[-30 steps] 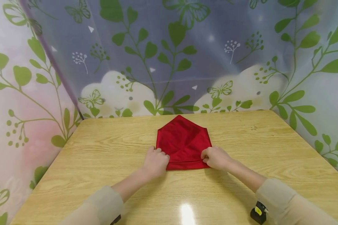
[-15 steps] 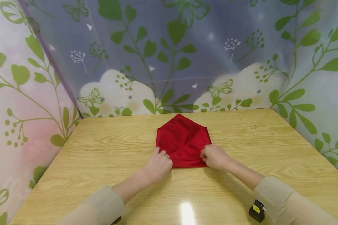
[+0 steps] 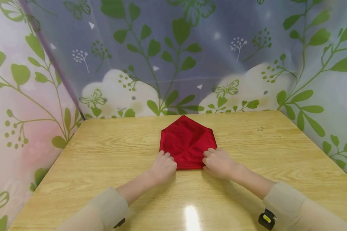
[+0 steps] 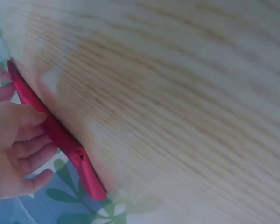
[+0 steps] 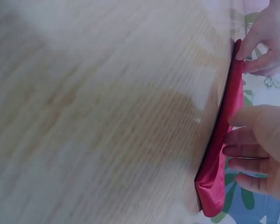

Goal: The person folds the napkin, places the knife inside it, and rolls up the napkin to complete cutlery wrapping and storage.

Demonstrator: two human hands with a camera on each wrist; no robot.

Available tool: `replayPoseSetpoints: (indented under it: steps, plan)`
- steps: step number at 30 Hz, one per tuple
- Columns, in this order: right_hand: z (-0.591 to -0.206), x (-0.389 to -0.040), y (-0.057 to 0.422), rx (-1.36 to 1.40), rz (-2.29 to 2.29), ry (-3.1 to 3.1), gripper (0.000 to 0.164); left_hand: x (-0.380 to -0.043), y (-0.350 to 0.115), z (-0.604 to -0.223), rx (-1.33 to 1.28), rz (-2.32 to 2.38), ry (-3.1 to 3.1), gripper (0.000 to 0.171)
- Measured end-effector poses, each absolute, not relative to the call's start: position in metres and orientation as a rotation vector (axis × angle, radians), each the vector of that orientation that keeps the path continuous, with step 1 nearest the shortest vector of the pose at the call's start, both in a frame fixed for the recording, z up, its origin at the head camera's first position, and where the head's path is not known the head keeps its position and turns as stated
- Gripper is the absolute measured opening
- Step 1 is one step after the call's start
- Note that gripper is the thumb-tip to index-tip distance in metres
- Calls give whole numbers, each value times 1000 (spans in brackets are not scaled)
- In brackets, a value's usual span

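A shiny red cloth [image 3: 188, 138] lies folded on the wooden table, its pointed end away from me and a narrow folded strip along the near edge. My left hand [image 3: 164, 166] pinches the near left part of that edge with curled fingers. At the near right part, my right hand [image 3: 218, 162] pinches the edge in the same way. Seen low in the left wrist view, the cloth [image 4: 60, 137] is a thin layered band with the left thumb and fingers on it. The right wrist view has the right fingers [image 5: 245, 149] against the cloth's folded edge.
The wooden table [image 3: 112, 141] extends around the cloth on all sides. Behind it hangs a backdrop [image 3: 173, 57] printed with leaves, clouds and butterflies, and similar sheets flank both sides. A small black device [image 3: 267, 219] is strapped beneath the right sleeve.
The left hand has shifted slightly right along the near edge. The right hand has moved a little inward, to the left. The near strip looks narrower, its edge now farther from me.
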State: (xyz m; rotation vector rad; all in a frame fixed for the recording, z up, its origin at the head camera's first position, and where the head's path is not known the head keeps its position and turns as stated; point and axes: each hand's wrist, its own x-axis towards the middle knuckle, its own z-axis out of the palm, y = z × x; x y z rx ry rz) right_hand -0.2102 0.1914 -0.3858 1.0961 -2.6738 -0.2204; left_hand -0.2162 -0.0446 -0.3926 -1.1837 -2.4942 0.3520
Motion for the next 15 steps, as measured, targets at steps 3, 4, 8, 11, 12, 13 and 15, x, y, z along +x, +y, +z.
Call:
replayPoseSetpoints:
  steps: [3,4,8,11,12,13,15]
  plan:
    - [-384,-207,191,1136,-206,-2691,17,-216,-44,-392,-1210,326,-2487,35]
    - [-385,-208,191,1147,-202,-2695,16,-217,-45,-391,-1218,320,-2493,35]
    - [-387,-209,192,1168,-207,-2688,15,-216,-45,-389,-1237,321,-2525,33]
    - [-390,-210,191,1171,-206,-2670,15,-217,-45,-390,-1243,293,-2532,33]
    - [-391,-210,192,1167,-202,-2673,15,-217,-45,-390,-1246,278,-2529,33]
    - [-392,-210,191,1163,-187,-2678,15,-217,-46,-391,-1248,262,-2529,33]
    - [-394,-211,192,1153,-138,-2698,14,-217,-46,-391,-1248,229,-2544,33]
